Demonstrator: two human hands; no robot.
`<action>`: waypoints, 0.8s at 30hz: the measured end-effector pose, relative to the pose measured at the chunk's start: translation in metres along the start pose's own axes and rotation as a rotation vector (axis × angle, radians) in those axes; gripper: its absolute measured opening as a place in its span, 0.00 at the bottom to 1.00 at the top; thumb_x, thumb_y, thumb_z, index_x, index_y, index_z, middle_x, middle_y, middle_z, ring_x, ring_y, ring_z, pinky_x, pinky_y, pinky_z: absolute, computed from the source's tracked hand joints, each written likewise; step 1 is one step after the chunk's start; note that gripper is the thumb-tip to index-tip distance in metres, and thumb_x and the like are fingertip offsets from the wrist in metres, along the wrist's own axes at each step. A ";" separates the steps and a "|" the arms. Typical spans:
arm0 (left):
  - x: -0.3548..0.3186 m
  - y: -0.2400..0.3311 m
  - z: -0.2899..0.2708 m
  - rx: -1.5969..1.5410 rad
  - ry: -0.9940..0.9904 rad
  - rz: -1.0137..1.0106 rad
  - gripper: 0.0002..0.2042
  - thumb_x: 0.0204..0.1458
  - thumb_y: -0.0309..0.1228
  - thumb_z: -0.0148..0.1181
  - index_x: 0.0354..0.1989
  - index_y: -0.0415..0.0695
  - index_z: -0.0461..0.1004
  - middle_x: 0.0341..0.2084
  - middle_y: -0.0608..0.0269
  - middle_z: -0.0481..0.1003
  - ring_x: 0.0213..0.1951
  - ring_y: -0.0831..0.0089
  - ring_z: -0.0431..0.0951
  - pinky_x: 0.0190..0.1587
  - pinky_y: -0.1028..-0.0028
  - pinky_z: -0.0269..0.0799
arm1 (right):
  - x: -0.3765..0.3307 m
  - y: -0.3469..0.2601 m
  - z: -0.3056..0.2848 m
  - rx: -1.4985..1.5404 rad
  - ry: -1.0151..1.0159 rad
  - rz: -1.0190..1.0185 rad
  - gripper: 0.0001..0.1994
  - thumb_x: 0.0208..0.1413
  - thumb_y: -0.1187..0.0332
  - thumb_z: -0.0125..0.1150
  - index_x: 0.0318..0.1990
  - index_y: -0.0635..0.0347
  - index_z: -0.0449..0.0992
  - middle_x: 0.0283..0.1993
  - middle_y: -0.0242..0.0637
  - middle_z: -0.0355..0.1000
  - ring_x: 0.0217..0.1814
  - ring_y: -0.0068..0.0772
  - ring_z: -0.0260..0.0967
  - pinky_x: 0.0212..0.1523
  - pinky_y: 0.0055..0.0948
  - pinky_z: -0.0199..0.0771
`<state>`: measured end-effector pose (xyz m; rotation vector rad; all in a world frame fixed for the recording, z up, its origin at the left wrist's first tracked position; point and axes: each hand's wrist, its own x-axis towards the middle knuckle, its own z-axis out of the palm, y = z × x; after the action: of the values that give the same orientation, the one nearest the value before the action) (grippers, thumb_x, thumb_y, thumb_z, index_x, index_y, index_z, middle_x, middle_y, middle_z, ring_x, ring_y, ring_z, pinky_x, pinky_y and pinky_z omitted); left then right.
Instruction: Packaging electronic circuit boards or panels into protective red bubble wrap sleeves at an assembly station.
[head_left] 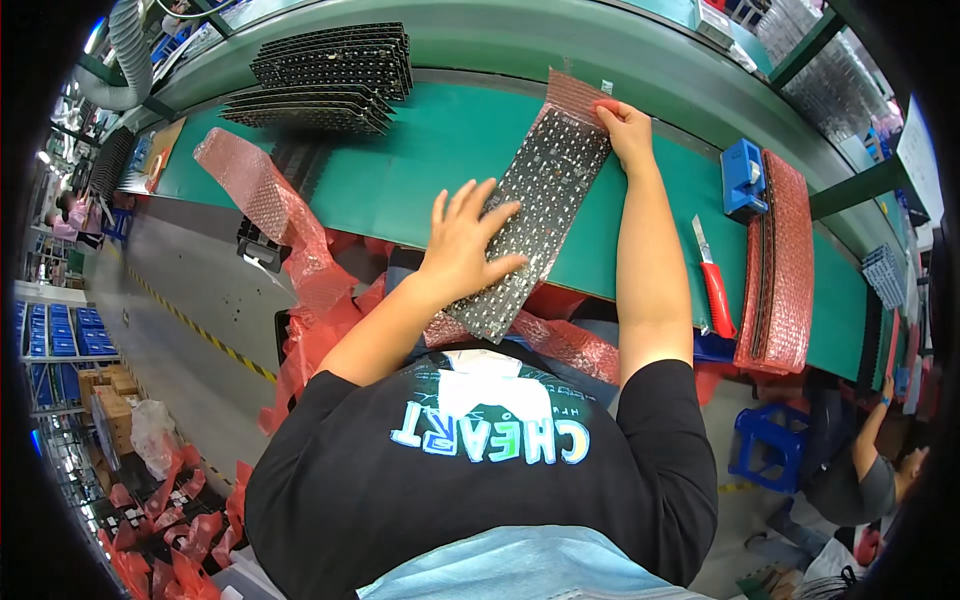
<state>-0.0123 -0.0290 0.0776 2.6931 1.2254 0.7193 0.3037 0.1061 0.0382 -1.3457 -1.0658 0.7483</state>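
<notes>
A long dark circuit board (pixel 556 172) covered in small pale parts lies slanted across the green bench, its near end reaching toward my body. Pink-red bubble wrap (pixel 574 92) shows beyond its far end. There my right hand (pixel 627 132) pinches the wrap's edge at the board's far right corner. My left hand (pixel 466 242) is over the board's left edge, fingers spread and seemingly resting on it. More bubble wrap (pixel 570 345) runs below the board's near end, in front of my shirt; I cannot tell whether it is the same piece.
Racked dark boards (pixel 330 75) stand at the back left. A long bubble-wrap strip (pixel 290 215) hangs off the bench's left front. Rightward lie a red-handled knife (pixel 715 295), a blue dispenser (pixel 742 178) and a wrapped stack (pixel 785 265). A blue stool (pixel 768 448) and another person (pixel 850 475) are lower right.
</notes>
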 end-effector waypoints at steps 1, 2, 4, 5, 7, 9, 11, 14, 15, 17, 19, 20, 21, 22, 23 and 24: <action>-0.002 0.007 -0.001 -0.017 -0.054 0.007 0.35 0.44 0.39 0.69 0.64 0.50 0.65 0.64 0.41 0.58 0.62 0.47 0.61 0.61 0.47 0.56 | 0.000 -0.001 -0.001 0.013 0.004 0.009 0.07 0.56 0.73 0.62 0.40 0.63 0.83 0.33 0.31 0.80 0.31 0.17 0.70 0.32 0.14 0.67; -0.007 0.015 -0.003 -0.034 -0.109 0.010 0.36 0.42 0.40 0.69 0.64 0.51 0.65 0.65 0.41 0.56 0.63 0.47 0.59 0.61 0.45 0.54 | 0.000 0.000 -0.001 0.027 0.005 0.020 0.07 0.56 0.73 0.61 0.40 0.63 0.83 0.34 0.31 0.80 0.31 0.17 0.70 0.32 0.14 0.67; -0.012 0.027 -0.003 -0.067 -0.219 0.017 0.39 0.38 0.42 0.70 0.64 0.51 0.65 0.67 0.41 0.53 0.65 0.46 0.56 0.62 0.42 0.51 | -0.001 0.001 0.000 0.054 0.006 0.043 0.07 0.56 0.73 0.61 0.40 0.63 0.83 0.34 0.31 0.80 0.31 0.17 0.71 0.32 0.14 0.67; -0.014 0.030 0.000 -0.069 -0.220 0.013 0.39 0.38 0.42 0.70 0.64 0.51 0.65 0.67 0.41 0.53 0.65 0.46 0.56 0.62 0.42 0.51 | -0.001 0.001 0.000 0.053 0.004 0.046 0.07 0.56 0.73 0.61 0.40 0.63 0.83 0.34 0.31 0.80 0.31 0.17 0.71 0.32 0.14 0.67; -0.017 0.035 0.008 -0.062 -0.196 0.008 0.39 0.36 0.42 0.70 0.63 0.52 0.65 0.68 0.41 0.51 0.66 0.47 0.54 0.61 0.40 0.50 | 0.000 0.002 -0.001 0.044 0.012 0.043 0.07 0.56 0.73 0.61 0.40 0.64 0.83 0.35 0.32 0.80 0.32 0.17 0.71 0.33 0.15 0.68; -0.020 0.038 0.012 -0.054 -0.173 0.003 0.40 0.35 0.42 0.70 0.63 0.52 0.65 0.69 0.41 0.49 0.67 0.47 0.52 0.61 0.38 0.49 | 0.000 0.003 -0.002 0.036 0.020 0.041 0.07 0.57 0.73 0.60 0.40 0.64 0.82 0.35 0.32 0.81 0.32 0.18 0.72 0.33 0.15 0.68; -0.020 0.039 0.014 -0.085 -0.155 -0.008 0.40 0.35 0.41 0.69 0.63 0.53 0.65 0.69 0.41 0.49 0.67 0.47 0.51 0.61 0.38 0.49 | 0.001 0.003 -0.002 0.023 0.016 0.045 0.07 0.57 0.74 0.60 0.40 0.64 0.82 0.36 0.33 0.81 0.33 0.19 0.73 0.35 0.15 0.70; -0.020 0.039 0.015 -0.174 -0.103 -0.039 0.38 0.36 0.40 0.67 0.63 0.54 0.65 0.69 0.40 0.50 0.67 0.46 0.50 0.60 0.37 0.48 | 0.002 0.003 -0.003 -0.015 0.010 0.056 0.07 0.59 0.76 0.59 0.42 0.66 0.81 0.38 0.36 0.80 0.37 0.22 0.76 0.40 0.17 0.75; -0.020 0.040 0.016 -0.174 -0.103 -0.040 0.38 0.36 0.40 0.67 0.63 0.54 0.65 0.69 0.40 0.50 0.67 0.46 0.50 0.60 0.37 0.48 | 0.003 0.003 -0.003 -0.014 0.010 0.057 0.07 0.59 0.76 0.59 0.42 0.66 0.81 0.38 0.36 0.80 0.37 0.22 0.76 0.40 0.17 0.75; -0.020 0.043 0.021 -0.069 -0.110 -0.048 0.38 0.36 0.39 0.67 0.63 0.54 0.66 0.69 0.40 0.49 0.67 0.46 0.50 0.59 0.39 0.50 | 0.003 0.003 -0.003 0.014 0.014 0.065 0.07 0.59 0.76 0.59 0.42 0.66 0.81 0.39 0.37 0.80 0.38 0.23 0.76 0.41 0.17 0.75; -0.020 0.044 0.026 0.036 -0.116 -0.056 0.37 0.36 0.38 0.66 0.62 0.54 0.66 0.69 0.40 0.49 0.66 0.45 0.51 0.58 0.42 0.51 | 0.004 0.004 -0.004 0.042 0.019 0.073 0.07 0.59 0.77 0.59 0.42 0.66 0.81 0.39 0.38 0.80 0.39 0.24 0.77 0.41 0.17 0.76; -0.021 0.044 0.028 0.036 -0.115 -0.059 0.37 0.36 0.38 0.66 0.62 0.54 0.66 0.69 0.40 0.49 0.66 0.45 0.51 0.58 0.42 0.51 | 0.003 0.003 -0.004 0.042 0.016 0.074 0.07 0.59 0.77 0.59 0.42 0.66 0.81 0.39 0.38 0.80 0.39 0.24 0.77 0.41 0.17 0.76; -0.021 0.043 0.030 0.027 -0.128 -0.044 0.37 0.36 0.38 0.66 0.62 0.54 0.66 0.69 0.40 0.49 0.66 0.45 0.50 0.58 0.41 0.51 | 0.003 0.002 -0.004 0.052 0.011 0.073 0.07 0.59 0.77 0.59 0.42 0.67 0.81 0.39 0.38 0.80 0.39 0.24 0.77 0.41 0.17 0.76; -0.020 0.041 0.032 0.018 -0.141 -0.031 0.36 0.36 0.37 0.66 0.61 0.54 0.67 0.69 0.40 0.48 0.67 0.44 0.50 0.58 0.41 0.51 | 0.003 0.002 -0.004 0.062 0.006 0.071 0.07 0.59 0.77 0.58 0.43 0.67 0.81 0.39 0.38 0.80 0.39 0.24 0.77 0.41 0.17 0.76; -0.020 0.040 0.034 0.009 -0.153 -0.017 0.36 0.36 0.37 0.66 0.61 0.54 0.67 0.69 0.39 0.48 0.67 0.44 0.50 0.57 0.41 0.51 | 0.003 0.001 -0.003 0.072 0.001 0.069 0.08 0.59 0.77 0.58 0.43 0.67 0.80 0.39 0.39 0.80 0.39 0.24 0.77 0.42 0.17 0.76; -0.020 0.039 0.035 0.000 -0.165 -0.003 0.35 0.36 0.37 0.66 0.61 0.53 0.67 0.69 0.39 0.48 0.67 0.43 0.49 0.57 0.41 0.51 | 0.002 0.000 -0.002 0.083 -0.005 0.067 0.08 0.59 0.78 0.58 0.43 0.67 0.80 0.39 0.39 0.80 0.40 0.25 0.78 0.42 0.17 0.76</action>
<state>0.0187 -0.0666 0.0501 2.6865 1.1892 0.4850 0.3067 0.1074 0.0386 -1.3149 -0.9872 0.8370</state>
